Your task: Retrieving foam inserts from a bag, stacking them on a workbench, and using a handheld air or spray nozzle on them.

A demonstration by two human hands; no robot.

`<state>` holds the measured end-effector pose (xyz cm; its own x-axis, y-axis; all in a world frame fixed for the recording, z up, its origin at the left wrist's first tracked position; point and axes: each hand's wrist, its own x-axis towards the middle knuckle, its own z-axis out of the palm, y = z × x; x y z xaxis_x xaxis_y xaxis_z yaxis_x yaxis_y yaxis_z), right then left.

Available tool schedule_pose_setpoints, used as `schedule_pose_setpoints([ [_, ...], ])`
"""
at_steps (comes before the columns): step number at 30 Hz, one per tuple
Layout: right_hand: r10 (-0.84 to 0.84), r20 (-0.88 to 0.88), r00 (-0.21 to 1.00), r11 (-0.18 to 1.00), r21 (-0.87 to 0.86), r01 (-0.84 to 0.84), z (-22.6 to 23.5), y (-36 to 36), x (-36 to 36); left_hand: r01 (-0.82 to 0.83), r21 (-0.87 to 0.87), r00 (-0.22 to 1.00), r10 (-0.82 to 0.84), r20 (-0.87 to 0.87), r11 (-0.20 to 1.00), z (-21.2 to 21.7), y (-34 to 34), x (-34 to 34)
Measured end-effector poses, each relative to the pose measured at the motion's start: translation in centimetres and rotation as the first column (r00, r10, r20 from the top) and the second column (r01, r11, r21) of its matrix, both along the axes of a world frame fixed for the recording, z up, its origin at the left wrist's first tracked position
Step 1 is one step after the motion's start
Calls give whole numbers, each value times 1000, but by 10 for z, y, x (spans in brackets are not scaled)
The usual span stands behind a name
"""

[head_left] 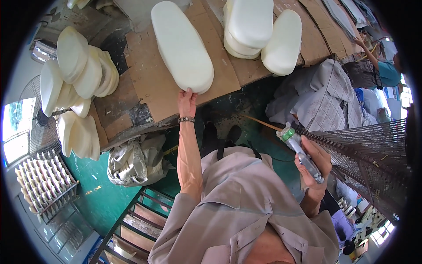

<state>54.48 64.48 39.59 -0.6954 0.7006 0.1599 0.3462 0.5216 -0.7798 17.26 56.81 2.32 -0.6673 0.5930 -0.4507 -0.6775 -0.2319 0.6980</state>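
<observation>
A long cream-coloured foam pad (182, 48) with rounded ends lies on the cardboard-covered workbench (147, 83) in front of me. My left hand (187, 104) has its fingertips closed on the pad's near end, at the bench edge. Off to the right and away from the bench, my right hand (315, 160) is wrapped round a silver spray gun (299, 152) with a green collar. A thin tan hose or rod (261, 121) extends from near the gun toward the bench.
Stacked foam pads (248, 26) and a single pad (282, 44) lie right of mine. More foam pieces (83, 70) are piled at left. A white sack (136, 160) stands below the bench. Wire mesh (369, 154) and grey cloth (316, 94) are at right; a co-worker (387, 70) stands beyond.
</observation>
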Motion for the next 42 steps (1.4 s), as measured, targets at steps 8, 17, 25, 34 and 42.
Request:
schedule_pose_setpoints([
  [8,101,86,991,992,-78,-95,6,9,22,-116,241,990,91,110,964,-15,2,5],
  [17,139,85,987,976,-179,-122,8,8,29,-210,219,963,163,214,953,-4,17,7],
  [25,20,19,1000,998,-65,-18,0,14,8,-182,284,980,149,135,941,28,2,-10],
  [34,-65,-33,997,996,-60,63,-7,-3,3,-190,535,972,81,221,823,95,14,-13],
  [42,-80,-84,993,991,-112,70,-8,-14,19,85,587,975,-189,118,805,141,81,29],
])
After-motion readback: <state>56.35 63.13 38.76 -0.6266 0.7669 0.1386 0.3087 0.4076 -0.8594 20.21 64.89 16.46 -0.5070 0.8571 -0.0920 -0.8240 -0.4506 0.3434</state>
